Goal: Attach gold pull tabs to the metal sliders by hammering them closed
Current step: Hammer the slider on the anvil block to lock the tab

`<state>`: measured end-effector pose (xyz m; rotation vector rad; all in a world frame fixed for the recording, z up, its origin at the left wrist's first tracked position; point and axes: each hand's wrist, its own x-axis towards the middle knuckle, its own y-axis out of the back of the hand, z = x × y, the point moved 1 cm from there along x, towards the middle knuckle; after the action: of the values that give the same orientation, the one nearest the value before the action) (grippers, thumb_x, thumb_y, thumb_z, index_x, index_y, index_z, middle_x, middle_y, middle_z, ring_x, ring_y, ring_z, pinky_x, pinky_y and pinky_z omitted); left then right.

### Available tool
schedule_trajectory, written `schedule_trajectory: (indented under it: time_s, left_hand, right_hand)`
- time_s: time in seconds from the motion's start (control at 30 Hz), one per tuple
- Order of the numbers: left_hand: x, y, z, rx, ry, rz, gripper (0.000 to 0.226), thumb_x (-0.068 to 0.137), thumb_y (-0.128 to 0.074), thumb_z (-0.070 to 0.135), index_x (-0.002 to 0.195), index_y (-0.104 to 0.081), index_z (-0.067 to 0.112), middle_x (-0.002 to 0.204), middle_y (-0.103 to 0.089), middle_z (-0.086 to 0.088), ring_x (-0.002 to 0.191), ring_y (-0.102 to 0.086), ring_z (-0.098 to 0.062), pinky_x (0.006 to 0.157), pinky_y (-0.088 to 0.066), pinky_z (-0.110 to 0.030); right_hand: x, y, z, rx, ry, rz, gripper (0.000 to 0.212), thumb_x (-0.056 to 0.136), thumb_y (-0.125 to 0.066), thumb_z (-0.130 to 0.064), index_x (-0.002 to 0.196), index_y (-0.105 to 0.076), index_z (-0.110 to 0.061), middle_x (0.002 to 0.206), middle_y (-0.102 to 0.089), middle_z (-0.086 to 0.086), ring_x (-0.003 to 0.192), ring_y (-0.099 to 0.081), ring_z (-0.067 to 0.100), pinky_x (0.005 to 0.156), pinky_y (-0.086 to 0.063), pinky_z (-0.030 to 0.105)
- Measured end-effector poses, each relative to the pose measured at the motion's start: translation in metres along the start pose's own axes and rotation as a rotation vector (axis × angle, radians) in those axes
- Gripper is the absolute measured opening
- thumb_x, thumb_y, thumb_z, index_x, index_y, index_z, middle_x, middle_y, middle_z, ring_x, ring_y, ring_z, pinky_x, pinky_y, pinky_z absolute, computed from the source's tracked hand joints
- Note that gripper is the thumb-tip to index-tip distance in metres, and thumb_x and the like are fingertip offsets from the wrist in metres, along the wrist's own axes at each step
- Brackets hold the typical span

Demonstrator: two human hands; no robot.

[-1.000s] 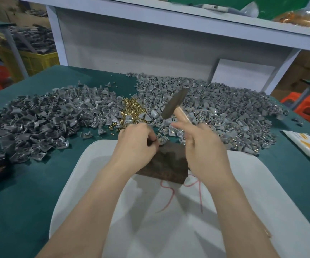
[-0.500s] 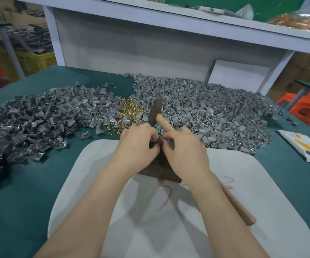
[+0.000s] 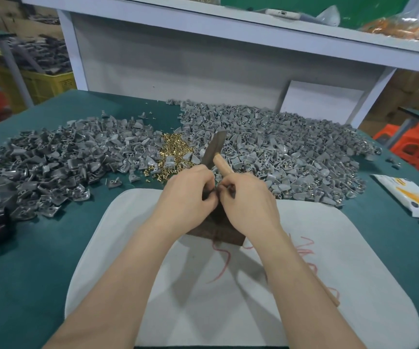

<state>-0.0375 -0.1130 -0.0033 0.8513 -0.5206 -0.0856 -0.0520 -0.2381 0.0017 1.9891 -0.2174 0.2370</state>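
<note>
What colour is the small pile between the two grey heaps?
The small pile is gold; the head view shows it.

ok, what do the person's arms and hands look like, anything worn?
Nothing worn shows. The left hand and right hand are bare: no gloves, rings or tape. The left forearm and right forearm are bare to the bottom edge of the frame: no sleeve, watch or wristband in view, and no markings.

Teal table cover [image 3: 27, 260]; grey sliders [image 3: 291, 147]; gold pull tabs [image 3: 173, 149]; white pad [image 3: 133, 222] with red scribbles [image 3: 224, 263]; dark, perhaps brown, block [image 3: 226, 235]
</note>
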Motion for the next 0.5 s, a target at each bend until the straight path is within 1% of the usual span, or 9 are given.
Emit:
schedule_trajectory:
  time_s: [0.1, 0.17, 0.23, 0.3, 0.33, 0.4, 0.43, 0.5]
  left_hand:
    - [-0.001, 0.000, 0.000, -0.079, 0.074, 0.046, 0.003, 0.080, -0.062, 0.015, 0.080, -0.060, 0.012, 0.081, -0.061, 0.000, 0.080, -0.059, -0.021, 0.075, -0.049, -0.041]
    - [-0.001, 0.003, -0.002, -0.111, 0.141, 0.088, 0.003, 0.081, -0.062, 0.017, 0.080, -0.059, 0.017, 0.077, -0.064, 0.001, 0.078, -0.061, -0.020, 0.075, -0.051, -0.040]
    - [0.000, 0.007, -0.007, -0.082, 0.193, 0.154, 0.002, 0.081, -0.060, 0.016, 0.080, -0.059, 0.018, 0.077, -0.064, 0.001, 0.078, -0.061, -0.022, 0.075, -0.051, -0.039]
    - [0.000, 0.013, -0.014, -0.041, 0.229, 0.197, 0.003, 0.081, -0.059, 0.014, 0.080, -0.059, 0.016, 0.079, -0.063, -0.002, 0.079, -0.059, -0.024, 0.076, -0.050, -0.039]
    - [0.000, 0.015, -0.017, -0.013, 0.240, 0.187, 0.003, 0.080, -0.058, 0.012, 0.080, -0.059, 0.015, 0.079, -0.062, -0.003, 0.080, -0.058, -0.025, 0.075, -0.049, -0.038]
    - [0.000, 0.017, -0.019, 0.047, 0.256, 0.138, 0.002, 0.080, -0.059, 0.012, 0.082, -0.061, 0.013, 0.078, -0.062, -0.004, 0.081, -0.058, -0.026, 0.074, -0.048, -0.037]
    - [0.001, 0.017, -0.019, 0.064, 0.260, 0.121, 0.003, 0.081, -0.059, 0.012, 0.082, -0.062, 0.012, 0.078, -0.062, -0.004, 0.082, -0.058, -0.026, 0.074, -0.048, -0.037]
    - [0.001, 0.017, -0.018, 0.074, 0.255, 0.108, 0.003, 0.082, -0.059, 0.012, 0.083, -0.062, 0.013, 0.079, -0.062, -0.004, 0.082, -0.058, -0.026, 0.075, -0.049, -0.037]
  right_hand:
    - [0.002, 0.002, 0.004, 0.123, -0.023, -0.022, 0.013, 0.091, -0.056, -0.030, 0.094, -0.068, -0.030, 0.101, -0.066, -0.001, 0.094, -0.061, 0.023, 0.077, -0.048, 0.033]
    - [0.001, 0.003, 0.007, 0.220, -0.019, -0.026, 0.016, 0.091, -0.057, -0.023, 0.094, -0.070, -0.031, 0.104, -0.069, -0.006, 0.098, -0.061, 0.019, 0.085, -0.049, 0.035]
    - [-0.003, 0.007, 0.008, 0.296, 0.005, 0.001, 0.026, 0.091, -0.054, -0.012, 0.102, -0.068, -0.032, 0.113, -0.068, -0.013, 0.106, -0.061, 0.012, 0.092, -0.047, 0.031]
    - [-0.009, 0.013, 0.008, 0.342, 0.049, 0.020, 0.040, 0.090, -0.051, -0.006, 0.115, -0.061, -0.036, 0.116, -0.065, -0.018, 0.108, -0.060, 0.004, 0.094, -0.047, 0.026]
    - [-0.012, 0.016, 0.008, 0.323, 0.069, 0.023, 0.045, 0.091, -0.050, -0.007, 0.123, -0.054, -0.038, 0.114, -0.067, -0.015, 0.105, -0.061, 0.006, 0.091, -0.048, 0.028]
    - [-0.015, 0.022, 0.010, 0.221, 0.075, 0.031, 0.050, 0.091, -0.052, -0.014, 0.130, -0.044, -0.044, 0.105, -0.068, -0.002, 0.094, -0.063, 0.021, 0.082, -0.051, 0.035]
    - [-0.016, 0.025, 0.010, 0.194, 0.071, 0.032, 0.049, 0.091, -0.053, -0.018, 0.130, -0.043, -0.046, 0.103, -0.068, 0.000, 0.092, -0.062, 0.025, 0.081, -0.051, 0.038]
    - [-0.018, 0.030, 0.009, 0.186, 0.066, 0.030, 0.045, 0.090, -0.054, -0.020, 0.127, -0.049, -0.046, 0.108, -0.068, -0.005, 0.096, -0.062, 0.023, 0.085, -0.050, 0.038]
